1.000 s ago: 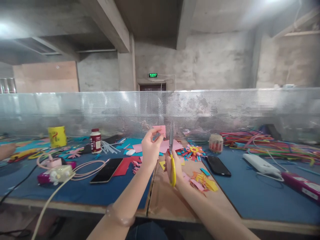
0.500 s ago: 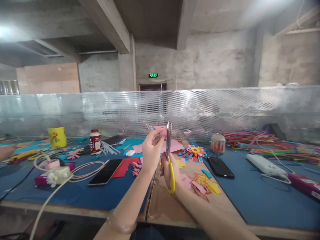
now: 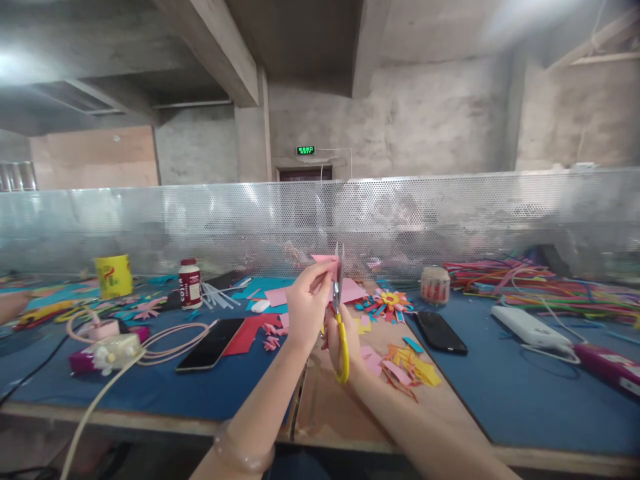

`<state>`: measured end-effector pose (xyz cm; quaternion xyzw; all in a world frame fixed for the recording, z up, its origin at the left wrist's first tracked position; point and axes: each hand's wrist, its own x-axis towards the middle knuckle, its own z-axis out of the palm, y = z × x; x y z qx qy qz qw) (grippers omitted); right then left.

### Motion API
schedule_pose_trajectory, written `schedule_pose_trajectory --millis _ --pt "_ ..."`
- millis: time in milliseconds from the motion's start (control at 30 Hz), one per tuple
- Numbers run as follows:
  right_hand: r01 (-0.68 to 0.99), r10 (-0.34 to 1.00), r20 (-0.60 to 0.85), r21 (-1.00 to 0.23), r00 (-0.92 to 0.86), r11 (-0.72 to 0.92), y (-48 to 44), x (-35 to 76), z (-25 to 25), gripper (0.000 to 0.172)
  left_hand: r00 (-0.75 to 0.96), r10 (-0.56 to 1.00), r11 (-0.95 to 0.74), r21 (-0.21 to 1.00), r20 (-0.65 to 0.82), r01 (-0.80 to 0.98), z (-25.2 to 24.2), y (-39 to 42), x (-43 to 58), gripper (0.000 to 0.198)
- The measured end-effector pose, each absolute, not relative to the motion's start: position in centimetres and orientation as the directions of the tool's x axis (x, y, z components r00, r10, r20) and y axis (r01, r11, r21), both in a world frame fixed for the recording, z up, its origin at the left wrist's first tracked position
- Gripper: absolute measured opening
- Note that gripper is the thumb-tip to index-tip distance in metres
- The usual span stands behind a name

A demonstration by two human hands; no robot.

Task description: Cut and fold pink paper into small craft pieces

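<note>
My left hand (image 3: 309, 300) pinches a small piece of pink paper (image 3: 324, 258) between thumb and fingers, raised above the table. In my right hand (image 3: 349, 343) are scissors with yellow handles (image 3: 343, 350), their blades pointing up and slightly parted. The blades stand at the right edge of the pink paper; whether they touch it I cannot tell. Behind my hands lies a larger pink sheet (image 3: 353, 291). To the right of the scissors sits a multicoloured paper flower (image 3: 389, 303), and paper scraps (image 3: 413, 367) are heaped nearer to me.
Left are a phone (image 3: 213, 343), a red sheet (image 3: 247, 335), a brown bottle (image 3: 190, 285), a yellow cup (image 3: 114, 275) and a cabled power strip (image 3: 107, 353). Right are a black phone (image 3: 441, 332), a jar (image 3: 435, 287) and a white power bank (image 3: 530, 328). A perforated metal screen (image 3: 450, 213) runs behind. Another person's hand (image 3: 13, 305) shows far left.
My left hand has turned and shifted slightly right, bringing the pink paper up against the scissor blades at a new angle. The scissors have barely moved.
</note>
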<state>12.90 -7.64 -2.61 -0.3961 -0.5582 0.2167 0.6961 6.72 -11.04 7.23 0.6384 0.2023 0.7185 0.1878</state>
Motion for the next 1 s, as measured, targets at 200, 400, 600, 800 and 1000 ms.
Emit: schedule_pose_trajectory --millis 200,400,600,800,1000 --pt "0.151 0.743 0.61 -0.791 0.276 0.593 -7.8 13.2 -2.6 0.015 -0.114 0.529 -0.842 0.537 0.841 0.056 6.8 -10.9 6.6 0.019" --pt "0.159 0.733 0.624 -0.78 0.271 0.605 -7.2 13.0 -2.9 0.014 -0.119 0.521 -0.848 0.529 0.845 0.046 6.8 -10.9 6.7 0.019" --pt "0.171 0.741 0.613 -0.789 0.274 0.59 -7.1 13.0 -3.1 0.012 -0.101 0.485 -0.865 0.494 0.869 0.091 6.9 -11.1 6.7 0.02" --pt "0.095 0.792 0.555 -0.83 0.255 0.55 -7.7 13.0 -2.6 0.018 -0.083 0.443 -0.877 0.45 0.893 0.165 6.5 -11.0 6.6 0.02" --pt "0.029 0.844 0.496 -0.865 0.204 0.502 -8.6 12.9 -1.6 0.025 -0.095 0.412 -0.886 0.423 0.906 0.191 6.4 -10.8 6.8 0.02"
